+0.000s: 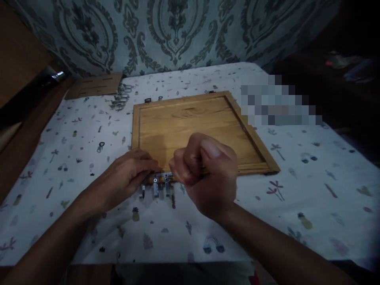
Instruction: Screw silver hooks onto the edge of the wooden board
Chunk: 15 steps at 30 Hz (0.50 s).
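Note:
A framed wooden panel (184, 122) lies flat on the patterned white cloth. At its front edge is a metal hook rail (162, 174), with several small silver hooks (156, 190) hanging over the edge. My left hand (127, 170) grips the rail's left end against the panel, fingers bent together over the top. Its thumb is mostly hidden. Above the front edge, just right of the visible hooks, my right hand (210, 172) is closed in a fist. Whatever it holds, if anything, is hidden, and the fist covers the rail's right end.
A brown cardboard piece (93, 86) lies at the back left, beside several loose metal hooks (121, 97). A pixelated patch (279, 103) hides something at the right. The cloth-covered table (103, 213) ends near me, and a patterned curtain or wall covering (175, 31) stands behind.

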Each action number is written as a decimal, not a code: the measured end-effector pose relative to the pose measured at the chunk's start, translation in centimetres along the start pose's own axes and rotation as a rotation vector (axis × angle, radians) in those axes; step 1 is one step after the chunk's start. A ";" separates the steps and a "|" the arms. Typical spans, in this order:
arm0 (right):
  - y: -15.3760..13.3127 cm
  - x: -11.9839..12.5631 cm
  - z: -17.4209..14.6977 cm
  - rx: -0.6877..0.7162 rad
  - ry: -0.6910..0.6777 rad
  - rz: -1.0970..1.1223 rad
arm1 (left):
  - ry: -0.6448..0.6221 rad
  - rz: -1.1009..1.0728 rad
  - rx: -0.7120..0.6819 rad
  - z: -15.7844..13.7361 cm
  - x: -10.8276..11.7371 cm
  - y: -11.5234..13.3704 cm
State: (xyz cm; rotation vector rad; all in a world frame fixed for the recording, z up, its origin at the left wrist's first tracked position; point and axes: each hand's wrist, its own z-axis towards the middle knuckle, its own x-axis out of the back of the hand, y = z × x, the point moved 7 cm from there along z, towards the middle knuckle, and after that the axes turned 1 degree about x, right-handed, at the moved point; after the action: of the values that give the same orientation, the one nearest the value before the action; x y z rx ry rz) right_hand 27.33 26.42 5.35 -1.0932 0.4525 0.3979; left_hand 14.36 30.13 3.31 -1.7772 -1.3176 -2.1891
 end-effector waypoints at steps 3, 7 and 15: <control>0.2 0.1 0.0 -0.007 -0.004 -0.016 | 0.039 -0.025 0.027 0.1 0.5 -0.2; 0.3 -0.2 0.1 -0.020 -0.010 -0.009 | 0.182 0.025 0.112 0.3 2.9 -2.4; 0.2 -0.9 0.5 -0.033 0.008 0.012 | 0.506 0.261 0.500 0.3 10.3 -13.7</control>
State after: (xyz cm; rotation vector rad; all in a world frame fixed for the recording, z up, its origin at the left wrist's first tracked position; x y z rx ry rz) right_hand 26.56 26.84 5.86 -1.1249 0.4606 0.4129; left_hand 4.07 43.87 3.77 -1.0565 -1.2673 -1.7884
